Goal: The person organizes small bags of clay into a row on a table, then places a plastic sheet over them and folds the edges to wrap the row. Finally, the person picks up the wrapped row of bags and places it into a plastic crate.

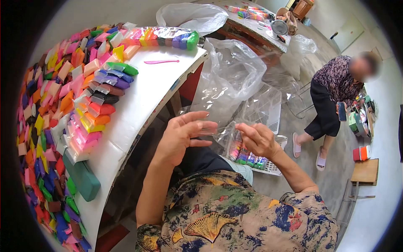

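A small clear plastic bag [224, 132] stretches between my two hands, in front of my chest. The fingers of my left hand [182, 136] are partly spread, with its film caught at the fingertips. My right hand [260, 140] is closed in a pinch on the other side of the bag. To the left on the white table, several packets of coloured clay-like material [98, 111] lie in an overlapping row. Behind that row spreads a large heap of similar packets [50, 147]. Below my hands, a white plastic basket [275, 170] holds filled clear bags of coloured packets [252, 159].
A filled clear pack [168, 37], a pink plastic tool [161, 62] and a green case [82, 176] lie on the white table [147, 86]. Large clear bags [228, 71] hang beside it. A person [331, 92] holding a phone stands right; a fan [279, 27] sits behind.
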The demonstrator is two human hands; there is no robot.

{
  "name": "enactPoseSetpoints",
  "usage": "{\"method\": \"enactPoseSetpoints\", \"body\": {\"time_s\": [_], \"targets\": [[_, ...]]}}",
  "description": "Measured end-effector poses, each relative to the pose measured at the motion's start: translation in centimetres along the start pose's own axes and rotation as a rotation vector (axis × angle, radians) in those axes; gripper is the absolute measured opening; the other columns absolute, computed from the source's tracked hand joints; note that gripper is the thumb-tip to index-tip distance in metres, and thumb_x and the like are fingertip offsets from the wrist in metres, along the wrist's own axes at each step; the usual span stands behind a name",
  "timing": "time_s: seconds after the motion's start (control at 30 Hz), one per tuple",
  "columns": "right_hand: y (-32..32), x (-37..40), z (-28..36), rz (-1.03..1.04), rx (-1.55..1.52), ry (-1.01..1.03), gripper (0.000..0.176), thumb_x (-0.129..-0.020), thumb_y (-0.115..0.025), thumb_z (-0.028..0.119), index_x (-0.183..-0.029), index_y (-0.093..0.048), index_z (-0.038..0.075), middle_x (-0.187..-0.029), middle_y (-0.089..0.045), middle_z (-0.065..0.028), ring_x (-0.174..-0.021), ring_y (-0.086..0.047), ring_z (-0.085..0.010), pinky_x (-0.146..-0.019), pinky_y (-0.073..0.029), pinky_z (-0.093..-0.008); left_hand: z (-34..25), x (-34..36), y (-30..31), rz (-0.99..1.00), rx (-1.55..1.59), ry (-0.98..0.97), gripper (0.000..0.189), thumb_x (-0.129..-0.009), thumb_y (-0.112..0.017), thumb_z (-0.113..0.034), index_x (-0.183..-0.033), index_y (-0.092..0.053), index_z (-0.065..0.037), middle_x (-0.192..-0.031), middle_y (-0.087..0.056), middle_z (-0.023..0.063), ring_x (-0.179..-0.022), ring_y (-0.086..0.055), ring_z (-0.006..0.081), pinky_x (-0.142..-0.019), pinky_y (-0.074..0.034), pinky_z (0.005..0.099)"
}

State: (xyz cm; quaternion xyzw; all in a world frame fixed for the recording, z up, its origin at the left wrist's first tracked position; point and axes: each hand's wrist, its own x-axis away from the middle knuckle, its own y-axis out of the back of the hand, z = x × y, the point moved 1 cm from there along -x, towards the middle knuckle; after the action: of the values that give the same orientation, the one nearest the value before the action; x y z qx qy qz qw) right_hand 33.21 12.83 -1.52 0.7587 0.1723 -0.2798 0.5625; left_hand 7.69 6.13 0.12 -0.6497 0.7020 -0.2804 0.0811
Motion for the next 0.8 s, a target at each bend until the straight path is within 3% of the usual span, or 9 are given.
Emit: {"method": "enactPoseSetpoints", "body": {"time_s": [0.13,0.23,0.33,0.43,0.47,0.57,0.63,0.67,0.8], "targets": [[-0.6,0.2,-0.2,-0.016,-0.054,-0.186,0.025,-0.068,-0.067,0.000,-0.092,-0.058,0.000,-0.119,-0.062,-0.0144,-0.079,-0.064,-0.0230,-0.066,-0.054,-0.0332,1.7,0.5,-1.0,-0.120,-0.160,-0.139,0.035,-0.099,-0.047,-0.003,-0.132,-0.053,0.004,-0.116,-0.068,0.0188,-0.107,-0.069,0.0256,-0.083,-0.061,0.0371],[-0.8,-0.2,0.8,-0.125,-0.199,-0.371,0.025,-0.075,-0.071,0.004,-0.096,-0.059,0.001,-0.117,-0.061,-0.0148,-0.076,-0.063,-0.0228,-0.064,-0.053,-0.0322,3.0,0.9,-1.8,-0.233,-0.196,-0.276,0.034,-0.101,-0.044,-0.003,-0.133,-0.053,0.005,-0.117,-0.067,0.0180,-0.108,-0.068,0.0252,-0.084,-0.061,0.0370],[-1.2,-1.4,2.5,-0.227,-0.470,-0.846,0.035,-0.082,-0.077,0.017,-0.105,-0.057,0.002,-0.113,-0.059,-0.0147,-0.077,-0.061,-0.0220,-0.063,-0.052,-0.0317,4.5,1.2,-2.5,-0.329,-0.340,-0.430,0.033,-0.104,-0.042,-0.005,-0.135,-0.051,0.005,-0.119,-0.066,0.0171,-0.108,-0.067,0.0239,-0.087,-0.058,0.0337],[-2.5,-2.8,2.7,-0.212,-0.479,-1.044,0.048,-0.085,-0.078,0.033,-0.113,-0.054,0.001,-0.111,-0.057,-0.0149,-0.080,-0.060,-0.0208,-0.063,-0.050,-0.0301,5.6,1.6,-3.2,-0.377,-0.504,-0.565,0.034,-0.106,-0.043,-0.007,-0.136,-0.049,0.006,-0.121,-0.065,0.0175,-0.110,-0.066,0.0245,-0.088,-0.057,0.0317],[-3.0,-3.3,2.9,-0.197,-0.501,-1.142,0.060,-0.083,-0.077,0.043,-0.115,-0.053,0.000,-0.112,-0.057,-0.0161,-0.084,-0.061,-0.0223,-0.067,-0.052,-0.0342,6.1,1.5,-3.2,-0.393,-0.581,-0.618,0.034,-0.106,-0.043,-0.007,-0.137,-0.049,0.006,-0.122,-0.065,0.0177,-0.110,-0.066,0.0250,-0.088,-0.057,0.0319],[-4.5,-4.6,2.7,-0.177,-0.352,-1.186,0.062,-0.084,-0.075,0.047,-0.115,-0.053,-0.002,-0.115,-0.056,-0.0170,-0.085,-0.062,-0.0246,-0.071,-0.052,-0.0399,7.5,1.4,-2.8,-0.431,-0.763,-0.752,0.036,-0.104,-0.044,-0.002,-0.138,-0.048,0.007,-0.123,-0.064,0.0186,-0.111,-0.066,0.0252,-0.087,-0.058,0.0328],[-4.6,-5.3,2.5,-0.097,-0.313,-1.250,0.052,-0.086,-0.071,0.038,-0.114,-0.054,-0.002,-0.107,-0.060,-0.0176,-0.085,-0.065,-0.0307,-0.075,-0.051,-0.0435,7.8,1.5,-3.0,-0.439,-0.820,-0.825,0.036,-0.103,-0.044,0.000,-0.138,-0.048,0.007,-0.122,-0.064,0.0191,-0.111,-0.067,0.0247,-0.087,-0.059,0.0331],[-4.9,-5.2,2.2,-0.064,-0.304,-1.267,0.047,-0.087,-0.070,0.035,-0.113,-0.055,-0.002,-0.104,-0.062,-0.0176,-0.085,-0.065,-0.0323,-0.075,-0.051,-0.0434,7.9,1.5,-3.2,-0.462,-0.777,-0.831,0.039,-0.097,-0.047,0.007,-0.136,-0.051,0.007,-0.119,-0.065,0.0262,-0.105,-0.069,0.0329,-0.087,-0.056,0.0374],[-5.7,-4.4,1.2,0.015,-0.288,-1.277,0.026,-0.086,-0.063,0.019,-0.103,-0.058,-0.001,-0.094,-0.064,-0.0166,-0.084,-0.066,-0.0373,-0.074,-0.051,-0.0451,9.1,1.7,-3.2,-0.418,-0.665,-0.709,0.039,-0.103,-0.044,0.000,-0.141,-0.044,0.006,-0.123,-0.064,0.0195,-0.113,-0.065,0.0250,-0.088,-0.058,0.0333]]}}
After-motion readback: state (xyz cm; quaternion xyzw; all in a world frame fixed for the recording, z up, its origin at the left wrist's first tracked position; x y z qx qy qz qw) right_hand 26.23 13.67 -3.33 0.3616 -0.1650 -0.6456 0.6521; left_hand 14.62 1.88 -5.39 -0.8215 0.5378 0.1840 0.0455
